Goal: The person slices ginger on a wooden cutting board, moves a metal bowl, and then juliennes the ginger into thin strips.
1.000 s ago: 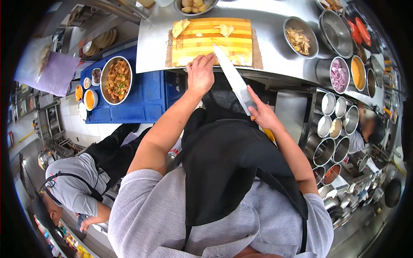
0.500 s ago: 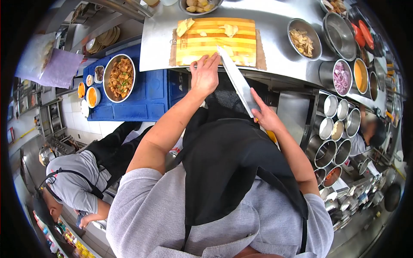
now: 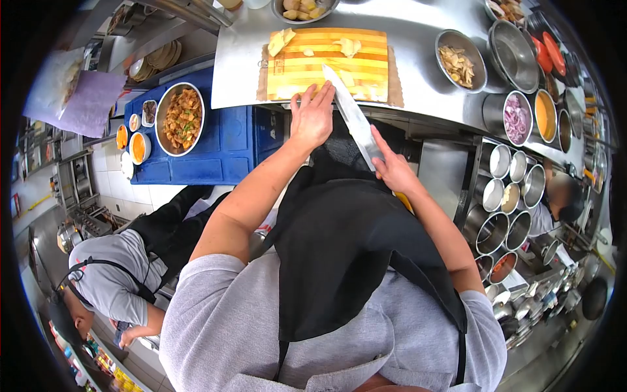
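My right hand [image 3: 393, 171] is closed on the handle end of a large knife [image 3: 354, 117], its blade slanting up and left with the tip over the striped wooden cutting board [image 3: 300, 73]. Beside the blade, my left hand [image 3: 312, 112] rests its fingertips at the board's front edge; whether they hold a small piece is hidden. Pale pieces lie on the board: one [image 3: 281, 42] at the upper left, one [image 3: 349, 47] at the upper right and a small one between them. A brown cloth [image 3: 396, 85] shows under the board.
A bowl of pale slices [image 3: 457, 66], a pot of sliced onion [image 3: 517, 119] and an orange-filled container [image 3: 546, 116] stand to the right. Left, a bowl of browned food [image 3: 180, 119] sits on a blue surface [image 3: 222, 153]. A co-worker [image 3: 117, 271] bends at lower left; another person is far right.
The knife and my right hand have moved a little up and left, bringing the blade closer to my left hand. My left hand has barely moved.
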Motion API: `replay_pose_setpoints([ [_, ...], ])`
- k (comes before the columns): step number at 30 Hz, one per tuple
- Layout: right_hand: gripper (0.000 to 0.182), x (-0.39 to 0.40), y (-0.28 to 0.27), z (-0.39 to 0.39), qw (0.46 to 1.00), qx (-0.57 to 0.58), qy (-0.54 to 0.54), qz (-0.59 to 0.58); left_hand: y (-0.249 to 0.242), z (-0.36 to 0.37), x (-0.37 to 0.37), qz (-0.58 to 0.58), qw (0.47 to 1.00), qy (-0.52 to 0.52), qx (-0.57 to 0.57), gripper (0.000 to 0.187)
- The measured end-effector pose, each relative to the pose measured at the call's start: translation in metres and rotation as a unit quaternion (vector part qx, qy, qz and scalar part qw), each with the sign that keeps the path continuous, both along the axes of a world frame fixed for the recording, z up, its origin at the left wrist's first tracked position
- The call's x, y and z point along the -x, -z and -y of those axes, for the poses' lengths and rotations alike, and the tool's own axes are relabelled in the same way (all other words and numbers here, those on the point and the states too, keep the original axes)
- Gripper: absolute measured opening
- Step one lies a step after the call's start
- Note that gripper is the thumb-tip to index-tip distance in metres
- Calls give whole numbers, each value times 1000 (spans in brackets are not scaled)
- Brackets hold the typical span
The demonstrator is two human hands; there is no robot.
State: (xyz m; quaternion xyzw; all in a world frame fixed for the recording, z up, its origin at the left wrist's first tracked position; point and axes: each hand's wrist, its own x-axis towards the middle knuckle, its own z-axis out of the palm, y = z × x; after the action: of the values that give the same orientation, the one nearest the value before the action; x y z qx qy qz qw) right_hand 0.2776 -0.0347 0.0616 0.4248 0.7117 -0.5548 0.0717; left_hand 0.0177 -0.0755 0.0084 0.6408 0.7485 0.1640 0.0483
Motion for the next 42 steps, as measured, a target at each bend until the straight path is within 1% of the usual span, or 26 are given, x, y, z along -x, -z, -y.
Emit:
replay_pose_setpoints([
  [1,81,5,2,-2,1000,-24,-7,-3,0,0,0,1,1000,-4,5,50],
  [3,82,10,5,-2,999,-31,-4,-16,-1,0,5,-1,1000,-7,9,51],
  [4,83,10,4,-2,999,-37,0,-26,0,-1,6,7,1000,-14,-11,51],
  [5,83,10,3,-3,999,-40,1,-24,1,-4,6,17,999,-21,-32,51],
  [6,82,12,-2,-3,998,-54,-11,4,-4,-10,6,18,999,-19,-35,51],
  [7,82,13,-4,-4,997,-67,-24,33,-11,-18,9,62,996,-60,-29,45],
  [8,82,13,-3,-3,997,-67,-24,33,-15,-23,11,106,989,-102,-21,40],
  [9,82,14,-1,-2,994,-100,-30,37,-10,-29,14,107,989,-102,-21,40],
  [10,82,14,1,-1,990,-132,-36,41,-3,-37,17,109,986,-120,-41,35],
  [11,82,15,1,-1,989,-133,-37,42,3,-45,20,112,982,-137,-62,30],
  [12,83,17,1,-1,990,-133,-32,36,5,-51,23,130,979,-143,-58,24],
  [13,83,18,0,-1,990,-132,-27,30,7,-55,26,131,979,-143,-59,24],
  [15,83,21,0,-3,991,-130,-26,30,7,-59,32,238,959,-150,-31,23],
  [16,84,22,0,-4,991,-128,-25,29,6,-60,32,238,960,-147,-31,23],
  [18,84,23,-2,-6,990,-133,-27,37,3,-58,33,138,976,-130,-109,23],
  [19,84,24,-3,-6,989,-138,-32,44,0,-57,33,138,976,-128,-109,23],
  [22,84,25,-11,-7,987,-143,-41,65,-4,-57,35,123,981,-123,-82,24],
  [24,84,25,-8,-6,987,-146,-36,56,-3,-55,34,172,975,-128,-49,24],
  [28,83,24,-7,-6,988,-145,-31,48,-4,-57,38,176,977,-122,-20,24],
  [30,83,24,-7,-6,988,-143,-32,48,-8,-61,40,193,970,-144,17,22],
  [34,82,25,-6,-3,990,-132,-23,50,-6,-64,48,192,975,-111,13,23],
  [37,81,25,-11,-3,990,-135,-12,45,-9,-66,52,202,975,-93,-20,22],
  [38,81,24,-13,-4,990,-135,-10,46,-11,-66,58,282,952,-115,11,21],
  [39,81,21,-15,-7,991,-125,27,28,-13,-66,61,360,922,-135,42,20],
  [40,81,17,-16,-8,991,-114,63,11,-15,-66,63,362,922,-133,44,20],
  [42,79,10,-21,-15,988,-98,114,17,-19,-67,66,365,920,-117,80,20],
])
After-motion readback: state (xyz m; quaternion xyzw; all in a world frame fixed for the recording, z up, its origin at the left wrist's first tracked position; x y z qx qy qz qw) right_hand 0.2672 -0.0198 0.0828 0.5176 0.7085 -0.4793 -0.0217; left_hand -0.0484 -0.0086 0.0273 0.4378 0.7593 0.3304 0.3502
